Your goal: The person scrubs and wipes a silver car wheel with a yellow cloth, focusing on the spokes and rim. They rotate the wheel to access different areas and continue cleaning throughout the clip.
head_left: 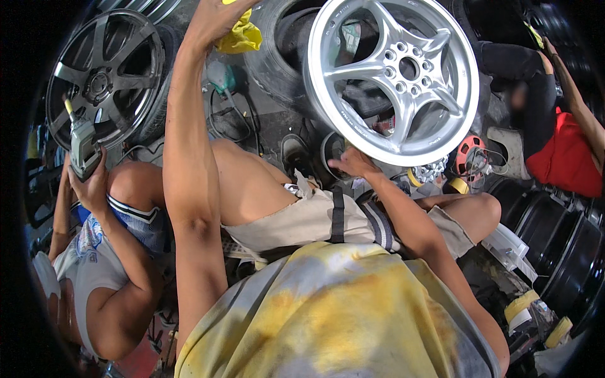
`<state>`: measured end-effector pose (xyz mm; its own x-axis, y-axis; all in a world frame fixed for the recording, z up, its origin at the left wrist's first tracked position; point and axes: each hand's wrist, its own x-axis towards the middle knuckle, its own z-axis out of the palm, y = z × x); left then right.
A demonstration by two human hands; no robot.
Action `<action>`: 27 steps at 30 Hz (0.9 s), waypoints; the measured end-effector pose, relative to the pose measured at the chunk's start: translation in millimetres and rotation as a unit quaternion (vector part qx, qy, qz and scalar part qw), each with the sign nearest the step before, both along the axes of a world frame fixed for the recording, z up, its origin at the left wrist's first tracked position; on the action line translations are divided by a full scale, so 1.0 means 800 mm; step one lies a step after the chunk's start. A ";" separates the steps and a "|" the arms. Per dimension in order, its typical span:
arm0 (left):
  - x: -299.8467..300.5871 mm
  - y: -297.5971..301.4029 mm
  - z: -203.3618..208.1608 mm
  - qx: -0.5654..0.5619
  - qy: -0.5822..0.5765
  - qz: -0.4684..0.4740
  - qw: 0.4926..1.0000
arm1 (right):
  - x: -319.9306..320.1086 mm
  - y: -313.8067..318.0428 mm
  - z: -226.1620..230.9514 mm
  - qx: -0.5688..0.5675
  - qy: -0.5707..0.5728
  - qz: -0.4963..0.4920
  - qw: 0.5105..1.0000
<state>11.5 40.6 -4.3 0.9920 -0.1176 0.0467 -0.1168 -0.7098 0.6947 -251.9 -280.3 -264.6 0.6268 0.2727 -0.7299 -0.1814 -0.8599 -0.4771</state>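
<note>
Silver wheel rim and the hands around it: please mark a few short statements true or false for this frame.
1. The left hand holds a yellow cloth. True.
2. The right hand is at the lower edge of the silver rim. True.
3. The silver rim lies flat on the floor. False: it stands up on edge, face toward the camera.
4. The co-worker's hand is empty. False: it holds a grey power tool.
5. A dark rim stands at upper left. True.
</note>
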 end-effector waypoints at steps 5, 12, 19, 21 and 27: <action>-0.022 -0.027 0.030 -0.073 0.015 0.001 0.997 | -0.031 0.034 -0.038 -0.078 -0.334 -0.039 0.939; -0.017 -0.027 0.005 -0.042 0.022 -0.053 0.997 | -0.039 -0.004 -0.026 0.057 -0.284 -0.011 0.957; -0.012 -0.038 -0.018 0.079 0.043 -0.160 0.983 | -0.038 0.003 -0.008 0.000 -0.172 0.052 0.984; -0.015 -0.043 -0.012 0.075 0.069 -0.154 0.983 | -0.040 0.017 -0.013 -0.013 -0.230 0.027 0.973; -0.021 -0.046 -0.004 0.114 0.142 -0.133 0.974 | -0.052 0.015 -0.145 -0.111 -0.387 -0.001 0.915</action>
